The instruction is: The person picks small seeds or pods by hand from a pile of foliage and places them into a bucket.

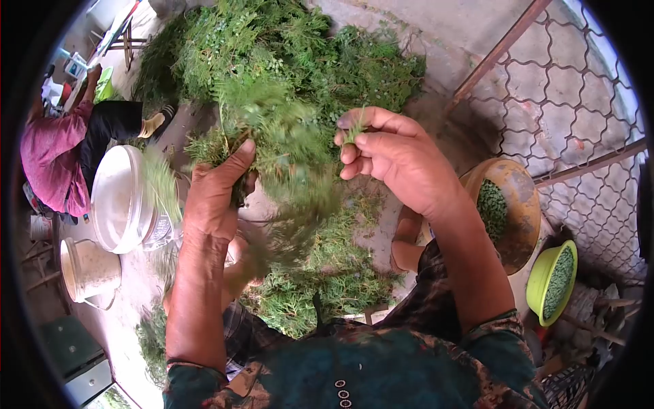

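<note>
My left hand (216,194) is closed around the stems of a leafy evergreen branch (283,133), which looks like cypress and is blurred by motion. To its right, my right hand (409,157) pinches a small green sprig (355,129) between thumb and fingers. Behind both hands rises a large heap of cut evergreen branches (252,41), dotted with small pale cones. More loose sprigs (334,269) lie on the floor between my legs.
At my right stand a worn yellowish bucket (521,187) and a lime-green basin (536,290), both holding small green cones. A wire-mesh panel (565,102) is beyond. White buckets (112,204) stand at left, near a seated person in a pink top (58,153).
</note>
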{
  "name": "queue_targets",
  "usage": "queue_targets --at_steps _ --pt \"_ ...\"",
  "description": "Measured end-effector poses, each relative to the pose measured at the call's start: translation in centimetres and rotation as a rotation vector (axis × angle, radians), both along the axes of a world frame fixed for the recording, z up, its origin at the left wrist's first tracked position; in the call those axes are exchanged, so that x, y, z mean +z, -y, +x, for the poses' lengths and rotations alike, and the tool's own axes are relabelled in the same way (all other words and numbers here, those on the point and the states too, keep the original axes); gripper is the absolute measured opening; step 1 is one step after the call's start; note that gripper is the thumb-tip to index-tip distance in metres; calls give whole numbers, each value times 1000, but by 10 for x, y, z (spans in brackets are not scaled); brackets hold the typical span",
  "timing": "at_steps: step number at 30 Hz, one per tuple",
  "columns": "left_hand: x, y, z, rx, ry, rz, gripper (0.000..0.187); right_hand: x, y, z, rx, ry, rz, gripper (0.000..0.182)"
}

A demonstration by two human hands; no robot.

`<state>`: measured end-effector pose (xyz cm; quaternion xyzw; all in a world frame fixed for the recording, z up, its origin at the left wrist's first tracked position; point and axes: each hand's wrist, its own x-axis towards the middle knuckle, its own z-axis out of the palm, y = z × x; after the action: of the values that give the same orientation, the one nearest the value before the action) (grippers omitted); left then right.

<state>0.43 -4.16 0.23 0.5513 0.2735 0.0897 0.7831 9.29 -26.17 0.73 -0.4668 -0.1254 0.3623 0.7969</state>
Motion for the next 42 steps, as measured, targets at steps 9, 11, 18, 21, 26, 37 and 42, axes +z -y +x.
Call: queue_targets --at_steps 9,11,18,21,26,37,42 --pt "4 34 6 -121 121 -180 31 0 -20 -16 -35 156 -186 26" --pt "3 41 4 -145 140 -165 30 -3 -25 -17 -49 238 -227 25" --pt "-6 47 11 -157 180 -133 21 -8 -37 -21 -137 439 -316 18" --pt "-7 42 11 -101 167 -113 17 -9 -38 -21 -206 514 -361 15" --pt "-16 34 12 -128 97 -76 10 -7 -33 -14 -375 522 -267 12" --pt "-6 38 8 -184 55 -244 13 -3 -28 -19 -288 897 -468 25" --pt "-10 39 10 -157 61 -263 12 -9 -27 -17 -322 1070 -629 20"
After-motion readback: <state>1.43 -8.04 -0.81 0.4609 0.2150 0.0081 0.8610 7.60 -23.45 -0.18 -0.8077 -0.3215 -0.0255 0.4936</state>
